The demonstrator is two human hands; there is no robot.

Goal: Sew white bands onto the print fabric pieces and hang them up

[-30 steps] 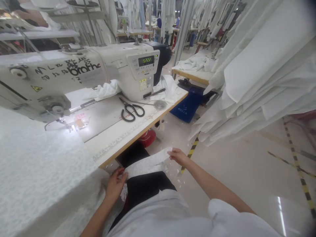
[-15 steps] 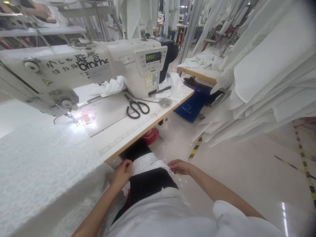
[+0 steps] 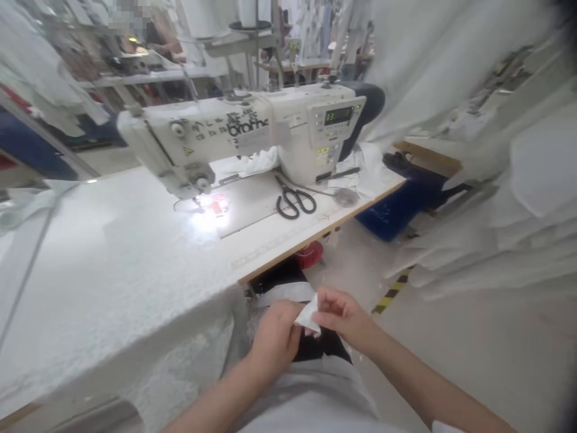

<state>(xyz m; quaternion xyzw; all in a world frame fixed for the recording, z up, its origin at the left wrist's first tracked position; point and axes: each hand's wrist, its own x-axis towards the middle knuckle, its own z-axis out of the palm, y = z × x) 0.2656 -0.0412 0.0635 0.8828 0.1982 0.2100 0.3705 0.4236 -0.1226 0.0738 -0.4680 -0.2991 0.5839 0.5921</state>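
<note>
Over my lap, a small white fabric piece [image 3: 308, 315] is pinched between my two hands. My left hand [image 3: 278, 329] closes on its left side, fingers partly hidden behind the hand. My right hand [image 3: 340, 317] grips its right edge between thumb and fingers. Another strip of white fabric [image 3: 286, 293] lies across my dark-clad thigh just beyond. Ahead stands a white sewing machine [image 3: 252, 129] with its needle lamp lit. A large pale patterned cloth [image 3: 135, 258] covers the left of the table and hangs off its front edge.
Black-handled scissors [image 3: 295, 201] lie on the machine bed, with a round clear object [image 3: 346, 197] to their right. The wooden table edge [image 3: 315, 233] runs before my knees. White garments [image 3: 487, 222] hang at the right. A blue bag [image 3: 383, 210] sits beyond the table's end.
My hands have come together from far apart, lifting a white fabric piece off my lap. The view has swung left, so the machine appears further right.
</note>
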